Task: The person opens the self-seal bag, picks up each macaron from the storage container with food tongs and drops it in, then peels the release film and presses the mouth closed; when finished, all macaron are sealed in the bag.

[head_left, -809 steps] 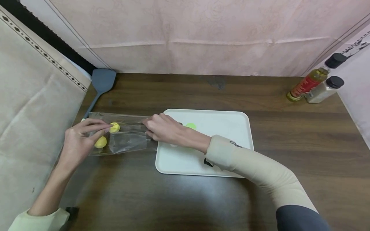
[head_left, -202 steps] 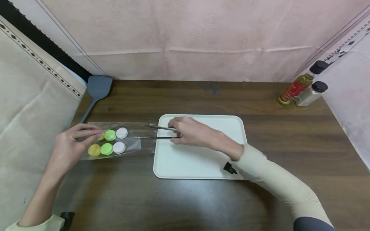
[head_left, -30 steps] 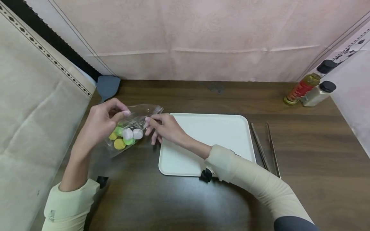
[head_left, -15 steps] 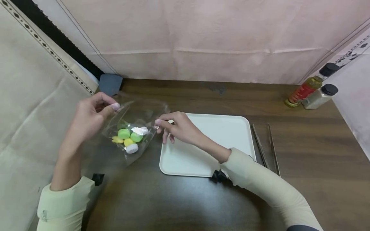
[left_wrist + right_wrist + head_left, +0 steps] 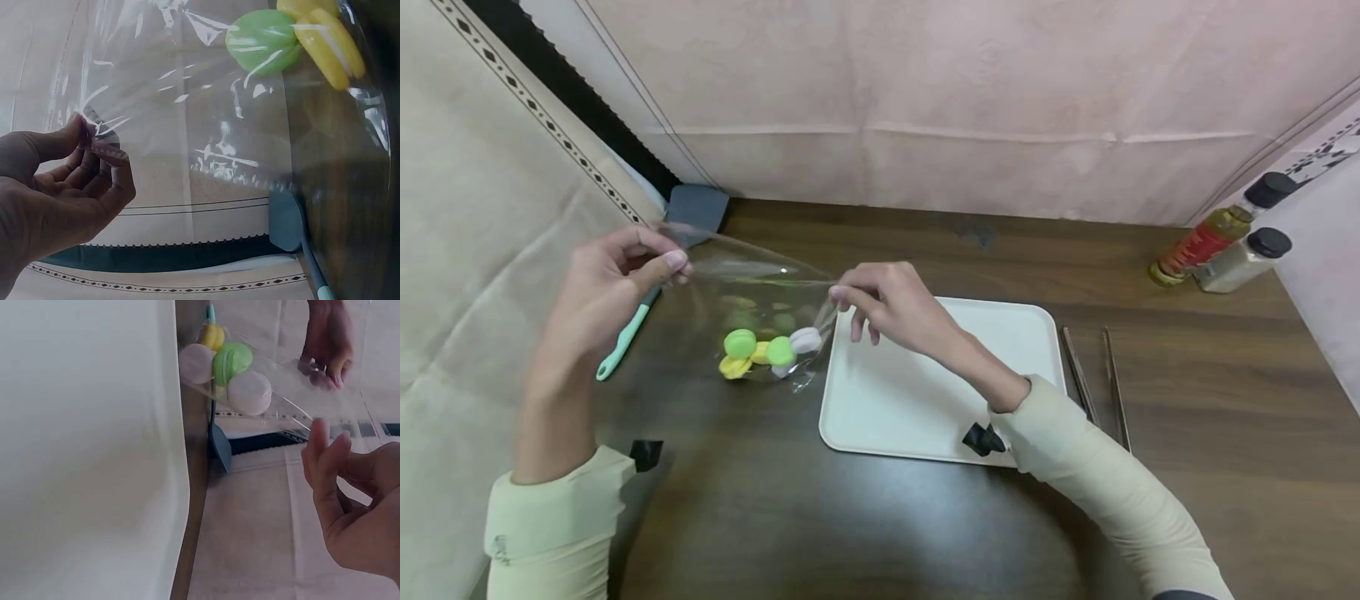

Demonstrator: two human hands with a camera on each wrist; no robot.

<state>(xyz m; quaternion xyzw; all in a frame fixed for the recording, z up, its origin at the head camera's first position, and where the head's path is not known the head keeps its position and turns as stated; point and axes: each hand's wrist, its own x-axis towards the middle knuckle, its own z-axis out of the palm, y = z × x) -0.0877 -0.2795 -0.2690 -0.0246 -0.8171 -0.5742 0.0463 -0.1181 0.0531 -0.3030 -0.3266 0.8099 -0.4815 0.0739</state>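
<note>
A clear plastic bag [image 5: 752, 271] hangs stretched between both hands, its mouth edge running from one to the other. My left hand [image 5: 610, 287] pinches the bag's left corner between thumb and fingers; the left wrist view shows the film bunched there. My right hand [image 5: 898, 308] pinches the right corner, above the white tray's left edge. At the bottom of the bag gather several macarons: green [image 5: 741, 343], yellow [image 5: 734, 367] and white [image 5: 805, 339]. The right wrist view shows green [image 5: 232, 362] and white [image 5: 249, 393] ones side by side through the film.
The white tray [image 5: 940, 392] lies on the wooden table with nothing seen on it. Metal tongs [image 5: 1116, 387] lie at its right. A blue-grey spatula [image 5: 697, 206] with a mint handle lies behind the bag. An oil bottle [image 5: 1198, 242] and a black-capped jar [image 5: 1240, 262] stand back right.
Earlier the bag lay on the table and the right hand held the tongs, now set down right of the tray. Over the last second, the hands have spread apart, stretching the bag; macarons lie lower in it.
</note>
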